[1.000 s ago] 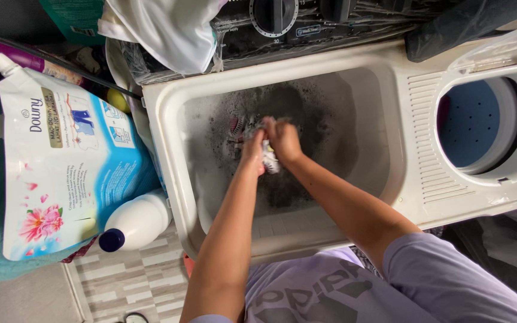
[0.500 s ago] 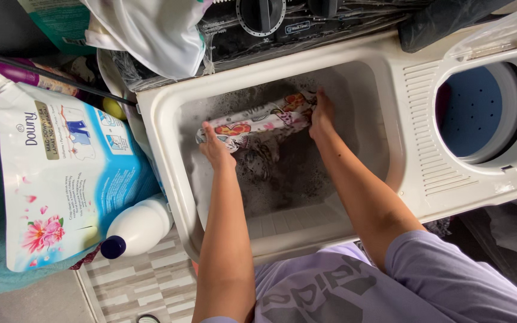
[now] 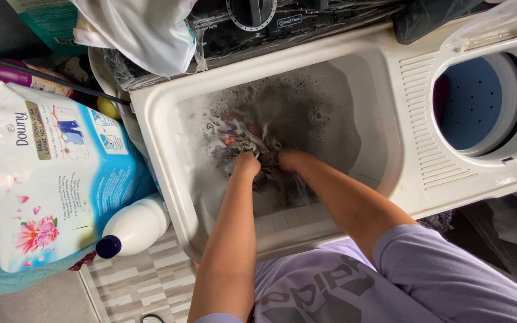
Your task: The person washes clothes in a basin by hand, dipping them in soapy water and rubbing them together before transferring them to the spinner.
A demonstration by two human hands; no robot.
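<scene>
Both hands, the left hand [image 3: 248, 162] and the right hand [image 3: 291, 160], are gripping a patterned cloth [image 3: 237, 133] bunched in the sudsy grey water of the wash tub [image 3: 163, 155] (fists closed, pressing it under so it is soaking through).

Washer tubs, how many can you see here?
2: the wash tub of soapy water around both hands, and the round blue spin tub on its right.
</scene>
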